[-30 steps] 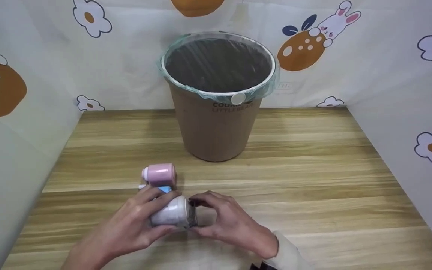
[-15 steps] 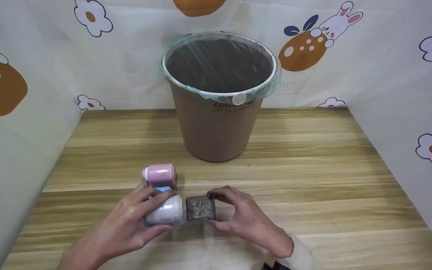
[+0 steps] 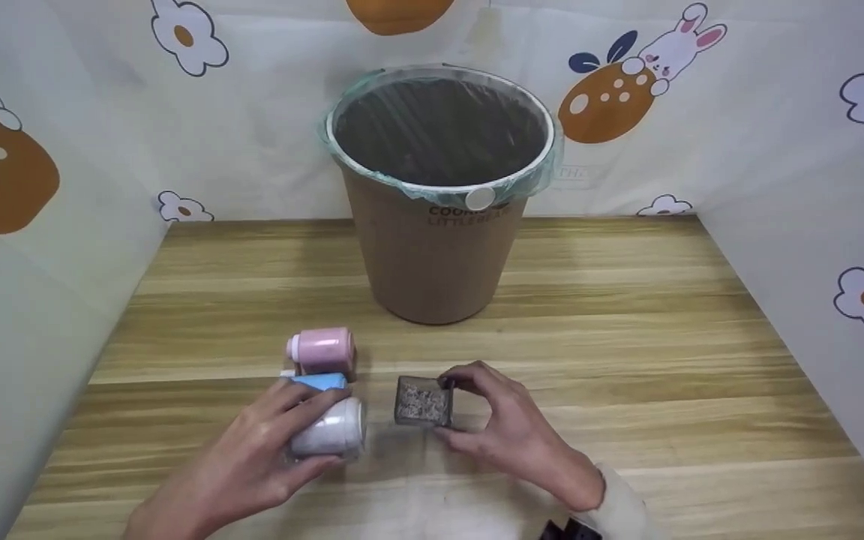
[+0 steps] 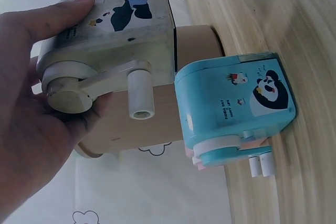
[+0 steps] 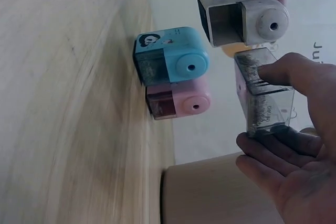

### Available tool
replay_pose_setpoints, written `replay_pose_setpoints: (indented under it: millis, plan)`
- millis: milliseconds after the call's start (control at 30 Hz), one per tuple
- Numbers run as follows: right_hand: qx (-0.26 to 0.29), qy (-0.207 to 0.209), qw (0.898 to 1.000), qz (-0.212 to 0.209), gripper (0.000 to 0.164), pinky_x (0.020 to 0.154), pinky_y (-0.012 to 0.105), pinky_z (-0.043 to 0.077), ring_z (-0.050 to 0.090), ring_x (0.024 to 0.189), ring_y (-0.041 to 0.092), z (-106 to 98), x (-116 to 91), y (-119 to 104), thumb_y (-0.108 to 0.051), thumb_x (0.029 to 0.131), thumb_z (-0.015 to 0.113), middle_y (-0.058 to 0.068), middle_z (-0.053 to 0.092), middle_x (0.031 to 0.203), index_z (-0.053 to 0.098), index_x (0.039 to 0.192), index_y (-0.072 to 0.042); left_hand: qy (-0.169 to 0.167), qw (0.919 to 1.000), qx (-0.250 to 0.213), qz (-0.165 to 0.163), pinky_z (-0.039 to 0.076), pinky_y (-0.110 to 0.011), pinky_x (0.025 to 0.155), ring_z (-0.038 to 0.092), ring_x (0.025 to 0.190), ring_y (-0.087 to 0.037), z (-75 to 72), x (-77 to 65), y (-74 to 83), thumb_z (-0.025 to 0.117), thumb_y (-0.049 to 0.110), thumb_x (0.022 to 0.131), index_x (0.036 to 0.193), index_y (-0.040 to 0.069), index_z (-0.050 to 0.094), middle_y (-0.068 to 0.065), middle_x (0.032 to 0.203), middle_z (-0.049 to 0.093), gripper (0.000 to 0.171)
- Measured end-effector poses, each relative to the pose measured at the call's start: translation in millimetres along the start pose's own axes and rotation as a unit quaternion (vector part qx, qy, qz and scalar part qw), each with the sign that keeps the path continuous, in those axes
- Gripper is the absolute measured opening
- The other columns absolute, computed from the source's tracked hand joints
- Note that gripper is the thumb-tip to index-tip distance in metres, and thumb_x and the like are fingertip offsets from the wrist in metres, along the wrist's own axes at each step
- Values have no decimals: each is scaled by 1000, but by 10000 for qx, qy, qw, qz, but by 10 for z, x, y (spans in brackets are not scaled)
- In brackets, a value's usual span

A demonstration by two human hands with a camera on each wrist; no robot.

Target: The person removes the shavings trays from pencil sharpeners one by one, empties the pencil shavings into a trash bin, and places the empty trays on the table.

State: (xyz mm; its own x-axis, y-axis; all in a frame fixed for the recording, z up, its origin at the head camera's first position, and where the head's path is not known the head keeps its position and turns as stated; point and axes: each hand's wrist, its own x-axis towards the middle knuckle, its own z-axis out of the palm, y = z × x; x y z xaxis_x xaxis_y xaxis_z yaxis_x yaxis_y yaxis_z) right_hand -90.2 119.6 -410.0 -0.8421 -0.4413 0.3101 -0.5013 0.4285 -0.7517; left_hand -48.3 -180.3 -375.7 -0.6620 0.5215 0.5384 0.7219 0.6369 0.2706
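My left hand point(image 3: 248, 442) grips a white crank pencil sharpener point(image 3: 334, 426), its thumb across the top in the left wrist view, where the crank handle point(image 4: 140, 95) also shows. Seen from the right wrist, the sharpener's drawer slot point(image 5: 227, 23) gapes. Fingers and thumb of my right hand point(image 3: 514, 427) pinch a see-through shavings drawer point(image 3: 423, 403) by its sides. Grey shavings lie in this drawer, which is apart from the sharpener, to its right. A blue pencil sharpener point(image 4: 220, 103) with a panda picture stands just beyond my left hand.
Behind the blue one stands a pink pencil sharpener point(image 3: 325, 349). A tall brown bin point(image 3: 436, 259) with a thin green plastic liner point(image 3: 541, 176) is farther back on the wooden table point(image 3: 627, 337). Patterned white sheets point(image 3: 252, 142) enclose the back and sides.
The drawer has come out of the white sharpener and moved right with my right hand, its shavings now in sight. My left hand has stayed nearly in place with the sharpener.
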Motion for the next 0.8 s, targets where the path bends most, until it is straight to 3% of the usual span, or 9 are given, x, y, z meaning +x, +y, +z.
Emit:
replay_pose_setpoints:
  millis: [367,467,600,800]
  plan:
    - [-519,434,9971,-351,61,96,35,58,66,109,21,-168,-16,144,-4,68,88,3,67,118,62,123,-5,-171,9991,39,-378,61,-38,86,64,112,-21,38,-124,-8,90,24,69,133,19,63,-4,128,64,70]
    - [-571,507,9969,-211,61,96,35,58,67,108,21,-213,-24,166,-2,67,88,3,68,117,63,123,-4,-112,9990,-83,-414,53,-22,98,63,116,-25,78,-168,-33,91,23,68,133,18,63,-4,130,64,71]
    - [-608,552,9966,-37,60,96,37,58,67,108,22,-272,-29,193,-3,68,88,2,69,116,63,123,-5,-7,9987,-324,-388,32,-3,109,63,115,-26,136,-244,-76,92,21,66,130,15,64,-5,129,64,70]
    - [-608,634,9961,84,59,98,41,57,68,110,23,-379,-27,218,-2,70,87,1,69,117,63,124,-5,45,9983,-324,-478,30,-1,107,64,112,-23,196,-363,-139,92,19,64,129,15,65,-4,125,65,71]
